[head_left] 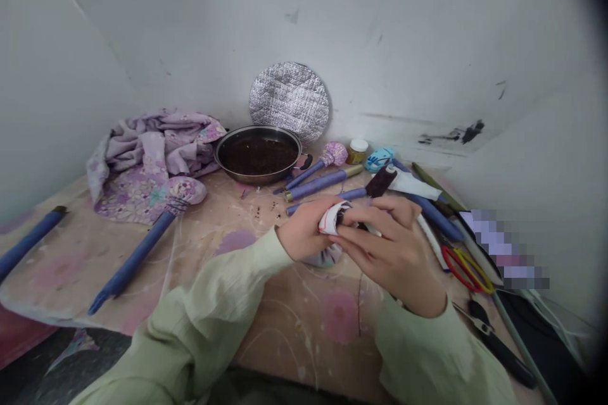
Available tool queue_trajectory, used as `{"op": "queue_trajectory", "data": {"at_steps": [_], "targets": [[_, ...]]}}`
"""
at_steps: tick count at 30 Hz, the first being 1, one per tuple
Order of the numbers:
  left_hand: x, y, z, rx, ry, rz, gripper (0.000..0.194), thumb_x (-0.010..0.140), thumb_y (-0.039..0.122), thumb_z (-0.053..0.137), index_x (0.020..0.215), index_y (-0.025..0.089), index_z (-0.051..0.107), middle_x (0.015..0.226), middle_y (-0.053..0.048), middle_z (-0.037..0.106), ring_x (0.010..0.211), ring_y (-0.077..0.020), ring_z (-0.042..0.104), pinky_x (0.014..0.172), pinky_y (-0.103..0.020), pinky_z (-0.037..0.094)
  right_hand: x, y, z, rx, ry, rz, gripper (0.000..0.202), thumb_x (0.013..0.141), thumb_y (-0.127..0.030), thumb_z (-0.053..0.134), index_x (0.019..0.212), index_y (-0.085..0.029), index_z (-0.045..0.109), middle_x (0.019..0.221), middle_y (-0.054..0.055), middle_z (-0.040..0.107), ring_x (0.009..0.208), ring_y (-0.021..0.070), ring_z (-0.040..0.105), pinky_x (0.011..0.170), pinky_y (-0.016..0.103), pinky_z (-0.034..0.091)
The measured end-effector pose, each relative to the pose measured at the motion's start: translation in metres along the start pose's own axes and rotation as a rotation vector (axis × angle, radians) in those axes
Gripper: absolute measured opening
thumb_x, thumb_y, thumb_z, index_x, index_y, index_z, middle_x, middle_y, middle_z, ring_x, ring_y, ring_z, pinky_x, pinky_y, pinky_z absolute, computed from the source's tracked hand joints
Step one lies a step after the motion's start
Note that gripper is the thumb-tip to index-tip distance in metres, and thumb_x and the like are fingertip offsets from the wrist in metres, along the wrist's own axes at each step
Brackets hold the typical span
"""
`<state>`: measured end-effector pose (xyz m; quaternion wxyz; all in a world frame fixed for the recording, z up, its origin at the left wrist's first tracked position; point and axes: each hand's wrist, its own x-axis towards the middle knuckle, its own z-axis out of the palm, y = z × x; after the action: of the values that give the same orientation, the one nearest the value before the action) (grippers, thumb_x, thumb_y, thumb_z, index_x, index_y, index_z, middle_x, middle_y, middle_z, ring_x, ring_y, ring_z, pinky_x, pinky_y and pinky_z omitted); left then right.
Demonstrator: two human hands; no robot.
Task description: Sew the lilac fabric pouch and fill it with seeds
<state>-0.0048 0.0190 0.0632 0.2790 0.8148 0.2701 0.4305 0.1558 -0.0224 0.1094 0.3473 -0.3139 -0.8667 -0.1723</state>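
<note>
My left hand [304, 228] is closed round a small white rolled piece [329, 220] with a red line on it and something dark inside its opening. The fingers of my right hand [394, 243] are bent against the open end of this piece, and the fingertips are partly hidden. Beneath my hands a bit of pale patterned cloth [327, 257] shows above the table. Just behind them lie a spool of dark brown thread [381, 181] and several blue-wrapped sticks, one of them a thick blue stick [316, 185].
A pan [259, 174] with dark contents stands at the back, before a silvery round mat [289, 101]. Purple floral cloth [152, 152] and a cloth-headed stick [142, 259] lie left. At right are scissors [468, 269], a black-handled tool [503, 351] and a lidded jar [358, 152].
</note>
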Motion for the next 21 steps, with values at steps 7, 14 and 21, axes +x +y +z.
{"op": "queue_trajectory", "data": {"at_steps": [7, 14, 21], "targets": [[0.000, -0.003, -0.002, -0.015, -0.224, -0.074, 0.023, 0.070, 0.022, 0.063, 0.090, 0.017, 0.053, 0.082, -0.002, 0.062, 0.078, -0.0176, 0.060, 0.069, -0.026, 0.046, -0.007, 0.013, 0.005, 0.156, -0.027, -0.098, 0.011, 0.082, -0.020, 0.063, 0.092, -0.026, 0.061, 0.086, -0.001, 0.068, 0.085, 0.0205, 0.055, 0.078, 0.034, 0.045], [0.000, -0.003, -0.001, 0.018, -0.175, -0.076, 0.030, 0.066, 0.015, 0.064, 0.094, 0.017, 0.054, 0.091, -0.005, 0.065, 0.085, -0.0208, 0.063, 0.074, -0.028, 0.048, -0.008, 0.015, 0.011, 0.181, -0.146, -0.023, 0.008, 0.085, -0.028, 0.059, 0.087, -0.021, 0.061, 0.079, 0.002, 0.067, 0.082, 0.0212, 0.059, 0.076, 0.037, 0.044], [0.000, -0.001, -0.003, 0.075, -0.184, -0.057, 0.024, 0.069, 0.017, 0.064, 0.090, 0.018, 0.054, 0.092, -0.006, 0.066, 0.091, -0.0229, 0.063, 0.080, -0.032, 0.049, -0.010, 0.017, 0.013, 0.197, -0.167, -0.008, 0.012, 0.084, -0.030, 0.058, 0.092, -0.023, 0.064, 0.083, 0.004, 0.070, 0.120, 0.0307, 0.048, 0.091, 0.047, 0.039]]}}
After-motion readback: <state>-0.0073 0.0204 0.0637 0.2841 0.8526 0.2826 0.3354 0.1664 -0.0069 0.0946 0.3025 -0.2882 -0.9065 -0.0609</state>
